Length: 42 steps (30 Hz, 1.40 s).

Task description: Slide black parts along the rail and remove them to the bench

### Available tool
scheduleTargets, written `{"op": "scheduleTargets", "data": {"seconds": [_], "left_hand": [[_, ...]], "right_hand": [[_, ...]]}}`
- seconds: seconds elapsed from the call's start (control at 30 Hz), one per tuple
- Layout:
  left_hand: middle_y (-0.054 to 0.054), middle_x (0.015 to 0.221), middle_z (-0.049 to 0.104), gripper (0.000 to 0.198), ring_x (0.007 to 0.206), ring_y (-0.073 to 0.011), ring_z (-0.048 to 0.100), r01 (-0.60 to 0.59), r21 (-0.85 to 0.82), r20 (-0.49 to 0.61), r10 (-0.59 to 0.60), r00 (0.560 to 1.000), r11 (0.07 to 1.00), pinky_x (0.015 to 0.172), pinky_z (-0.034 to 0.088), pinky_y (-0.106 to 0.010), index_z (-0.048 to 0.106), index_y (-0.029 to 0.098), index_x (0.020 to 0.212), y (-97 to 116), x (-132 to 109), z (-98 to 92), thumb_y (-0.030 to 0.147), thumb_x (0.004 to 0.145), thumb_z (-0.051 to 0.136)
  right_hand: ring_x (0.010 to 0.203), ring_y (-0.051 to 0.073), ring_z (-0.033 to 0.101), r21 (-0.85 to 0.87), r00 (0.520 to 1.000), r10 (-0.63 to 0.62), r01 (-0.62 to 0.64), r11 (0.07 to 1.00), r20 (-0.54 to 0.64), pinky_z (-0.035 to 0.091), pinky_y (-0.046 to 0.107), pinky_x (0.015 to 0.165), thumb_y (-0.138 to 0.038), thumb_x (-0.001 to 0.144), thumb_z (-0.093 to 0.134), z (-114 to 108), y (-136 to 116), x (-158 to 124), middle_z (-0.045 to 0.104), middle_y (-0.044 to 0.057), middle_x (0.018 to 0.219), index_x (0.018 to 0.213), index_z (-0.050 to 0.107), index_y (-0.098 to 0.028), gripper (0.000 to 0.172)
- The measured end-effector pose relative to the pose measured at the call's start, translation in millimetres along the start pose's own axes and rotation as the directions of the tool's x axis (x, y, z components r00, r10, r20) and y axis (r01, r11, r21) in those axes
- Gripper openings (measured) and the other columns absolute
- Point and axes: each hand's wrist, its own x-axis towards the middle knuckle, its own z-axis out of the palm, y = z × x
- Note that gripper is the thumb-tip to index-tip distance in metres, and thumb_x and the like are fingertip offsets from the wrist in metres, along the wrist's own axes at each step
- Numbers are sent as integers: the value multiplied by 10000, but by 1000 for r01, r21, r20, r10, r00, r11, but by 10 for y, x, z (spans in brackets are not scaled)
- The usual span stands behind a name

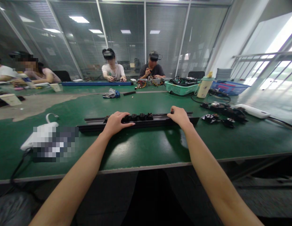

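Observation:
A long black rail (160, 121) lies across the green table (136, 147) in front of me, with several small black socket modules (142, 117) seated in its middle. My left hand (116, 121) rests on the rail just left of those modules, its fingers curled over the first one. My right hand (180, 115) grips the rail farther right, fingers closed over its far edge. Both forearms reach out over the table's near edge.
Loose black modules (222, 113) and a white power strip (251, 110) lie to the right. A white device (42, 131) with a cable sits at left. A green basket (181, 88), a bottle (204, 86) and a blue tray (228, 87) stand behind. Other people sit at the far side.

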Motion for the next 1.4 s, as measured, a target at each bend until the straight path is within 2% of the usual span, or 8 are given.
{"op": "scheduleTargets", "data": {"seconds": [0.63, 0.93, 1.2, 1.4], "left_hand": [[-117, 1157, 724, 625, 1097, -308, 625, -3, -5, -1, 3, 1000, 1000, 992, 486, -439, 700, 234, 1200, 10, 6, -8, 745, 849, 623], [-115, 1160, 719, 646, 1095, -309, 625, 9, -10, 3, -9, 1000, 1000, 996, 488, -440, 696, 239, 1217, -16, -2, -4, 755, 835, 627], [-128, 1158, 720, 654, 1090, -313, 629, -6, -2, -1, 6, 1000, 1000, 993, 490, -446, 699, 222, 1209, -13, 3, -10, 758, 846, 611], [-122, 1168, 724, 648, 1104, -316, 625, -6, -5, 6, 6, 1000, 1000, 988, 493, -443, 699, 230, 1207, -17, 5, -8, 762, 847, 607]], "right_hand": [[1063, 284, 680, -16, 989, 148, -149, 989, -19, 499, 351, 860, -359, 881, 631, -2, 121, 36, 749, 136, 1097, 1074, 708, -199, 262], [1056, 275, 686, -34, 989, 146, -147, 989, -16, 508, 349, 855, -367, 883, 638, 23, 151, 63, 750, 121, 1103, 1074, 706, -213, 254], [1009, 255, 699, -90, 993, 65, -56, 994, 101, 505, 312, 831, -218, 863, 654, -117, 169, 150, 759, 137, 1087, 1074, 738, -181, 230], [1002, 238, 688, -80, 977, -127, 142, 987, 174, 477, 299, 882, -255, 898, 646, -189, 381, 215, 757, 101, 1108, 1098, 734, -187, 229]]}}
